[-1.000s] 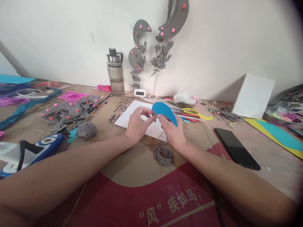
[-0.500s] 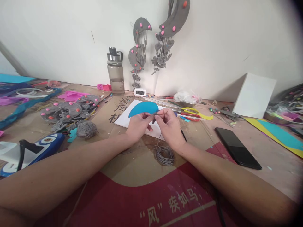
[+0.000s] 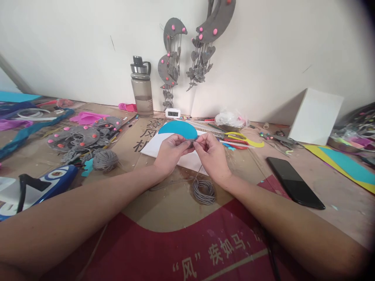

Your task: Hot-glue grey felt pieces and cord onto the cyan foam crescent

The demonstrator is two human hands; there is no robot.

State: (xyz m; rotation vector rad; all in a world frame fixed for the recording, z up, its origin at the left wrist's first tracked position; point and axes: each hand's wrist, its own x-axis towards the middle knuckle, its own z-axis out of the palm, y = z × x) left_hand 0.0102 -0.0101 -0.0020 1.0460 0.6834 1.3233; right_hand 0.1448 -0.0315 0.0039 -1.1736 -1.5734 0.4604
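Observation:
My left hand (image 3: 170,153) and my right hand (image 3: 213,158) meet over a white sheet, their thumbs and fingertips pinched on a short stretch of grey yarn (image 3: 191,140). Fingers cover most of that part. A strand runs down from under my right hand to a loose coil of grey yarn (image 3: 204,198) on the cardboard. Just behind my fingertips, a blue rounded paper piece (image 3: 177,128) lies on the white sheet (image 3: 150,147). Off to the left sits a ball of grey yarn (image 3: 104,160).
At right lie a phone (image 3: 293,181) and yellow-handled scissors (image 3: 249,139). A bottle (image 3: 142,93) and small clock (image 3: 172,113) stand by the wall, below hanging grey moon ornaments (image 3: 215,33). A blue-and-white tool (image 3: 55,181) and grey felt pieces (image 3: 79,136) are at left.
The fingers of both hands have shifted slightly, and the left fingers are curled in closer. The view has tilted a little. Both hands still pinch the yarn.

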